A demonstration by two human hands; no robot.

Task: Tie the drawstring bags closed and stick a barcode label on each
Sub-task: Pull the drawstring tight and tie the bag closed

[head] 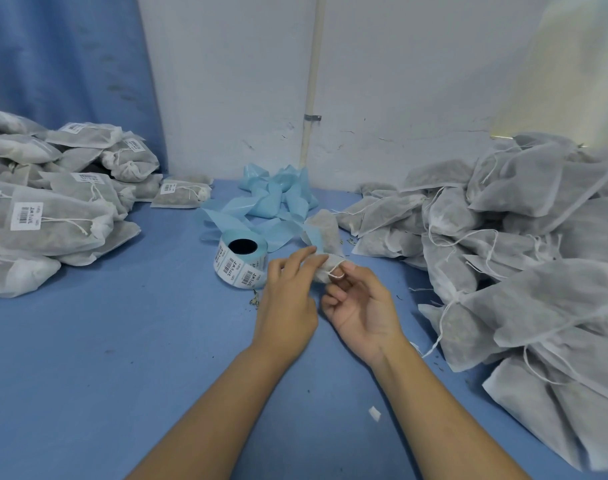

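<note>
Blue table (88, 358). Right side: large heap of unlabelled drawstring bags (538, 271), strings loose. Left side: smaller heap of labelled bags (53, 209), necks tied, barcodes up. Centre rear: tangle of pale blue label backing strip (271, 199). Left hand (285, 306): fingers nearly straight on the gathered neck of one small bag (325, 230); thumb hidden, grip cannot be told. Right hand (361, 306): palm up, thumb and forefinger pinching the drawstring (335, 271) loop at the neck. The bag stands centre, just right of the barcode label roll (240, 261).
</note>
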